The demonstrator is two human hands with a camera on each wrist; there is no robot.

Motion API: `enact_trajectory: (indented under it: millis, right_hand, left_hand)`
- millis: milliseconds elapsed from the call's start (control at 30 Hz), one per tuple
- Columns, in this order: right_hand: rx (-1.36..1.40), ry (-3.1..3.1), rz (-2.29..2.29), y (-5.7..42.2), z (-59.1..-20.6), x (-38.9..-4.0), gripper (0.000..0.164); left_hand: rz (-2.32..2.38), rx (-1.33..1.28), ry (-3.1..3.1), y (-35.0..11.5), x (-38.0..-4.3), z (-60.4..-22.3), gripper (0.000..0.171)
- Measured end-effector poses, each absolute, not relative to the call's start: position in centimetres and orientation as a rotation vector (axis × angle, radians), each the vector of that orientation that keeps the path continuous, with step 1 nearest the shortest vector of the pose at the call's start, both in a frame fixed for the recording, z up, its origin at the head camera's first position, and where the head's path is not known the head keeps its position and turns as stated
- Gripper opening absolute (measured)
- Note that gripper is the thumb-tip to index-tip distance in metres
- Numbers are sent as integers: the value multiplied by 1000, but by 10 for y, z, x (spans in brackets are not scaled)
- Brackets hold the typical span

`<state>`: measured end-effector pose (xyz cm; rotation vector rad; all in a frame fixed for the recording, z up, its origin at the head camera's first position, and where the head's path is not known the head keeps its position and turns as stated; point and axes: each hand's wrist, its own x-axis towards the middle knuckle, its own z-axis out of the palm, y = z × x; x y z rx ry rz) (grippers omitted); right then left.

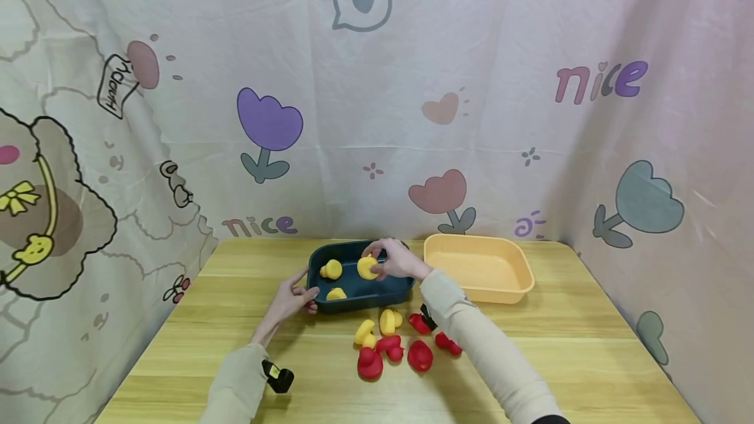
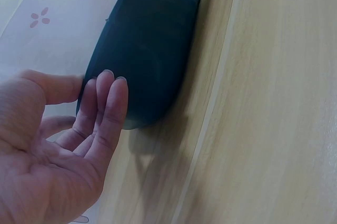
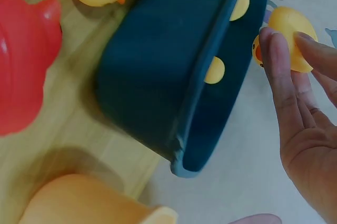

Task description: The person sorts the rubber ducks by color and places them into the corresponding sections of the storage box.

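Observation:
Over the dark teal tub [image 1: 385,296], my right hand [image 1: 396,259] pinches a yellow rubber duck [image 3: 293,34] between thumb and fingers. Two more yellow ducks, one at the back left [image 1: 332,269] and one nearer the front [image 1: 336,294], lie inside the tub. My left hand [image 1: 292,298] holds the tub's left end. In the left wrist view its thumb is at the rim and its fingers [image 2: 113,113] lie along the outer wall.
In front of the tub, two yellow ducks [image 1: 387,322] and several red ducks [image 1: 420,356] lie on the wooden table [image 1: 235,319]. A light orange tub [image 1: 480,267] stands right of the teal one. A printed curtain [image 1: 365,84] hangs behind the table.

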<state>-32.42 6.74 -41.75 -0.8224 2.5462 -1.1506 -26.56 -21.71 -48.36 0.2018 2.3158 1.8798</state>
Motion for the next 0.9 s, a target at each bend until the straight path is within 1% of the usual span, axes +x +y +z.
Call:
enact_trajectory:
  millis: [333, 633, 900]
  right_hand:
    - [-822, 2523, -1150, 63, -435, -328, 31]
    - [-807, 2506, -1151, 60, -439, -326, 31]
    - [-867, 2483, -1167, 62, -438, -326, 34]
  left_hand:
    - [1883, 194, 2311, -217, -266, -485, 74]
    - [1887, 187, 2312, -217, -266, -486, 75]
    - [1888, 189, 2313, -217, -266, -486, 75]
